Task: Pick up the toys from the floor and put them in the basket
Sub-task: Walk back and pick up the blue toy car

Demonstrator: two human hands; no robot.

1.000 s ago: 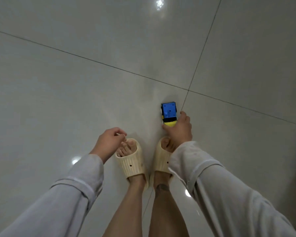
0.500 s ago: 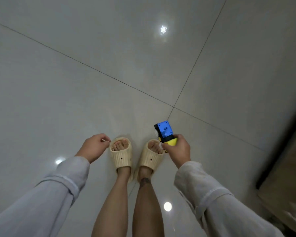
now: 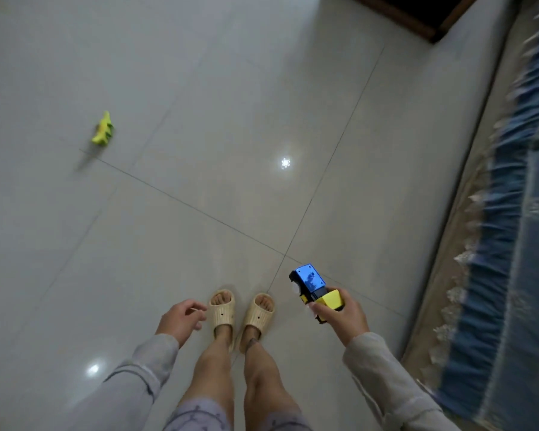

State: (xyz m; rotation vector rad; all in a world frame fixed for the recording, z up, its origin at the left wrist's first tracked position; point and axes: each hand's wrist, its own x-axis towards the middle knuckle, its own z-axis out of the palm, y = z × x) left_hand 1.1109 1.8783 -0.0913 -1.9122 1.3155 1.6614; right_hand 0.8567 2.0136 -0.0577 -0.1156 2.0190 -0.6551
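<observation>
While the person stands on the pale tiled floor (image 3: 199, 88), the right hand (image 3: 343, 315) is raised clear of it, to the right of the cream slippers (image 3: 241, 312), its fingers (image 3: 319, 309) clenched round the yellow end of a blue, black and yellow toy truck (image 3: 313, 286); the blue end points up and away from the wrist. The left hand (image 3: 181, 320) hangs just left of the slippers, fingers loosely curled and grasping nothing. A yellow-green toy (image 3: 102, 131) lies on the floor well apart from the slippers, far to their upper left. A blue fringed covering (image 3: 517, 244), blurred, runs along the right, beyond the truck.
</observation>
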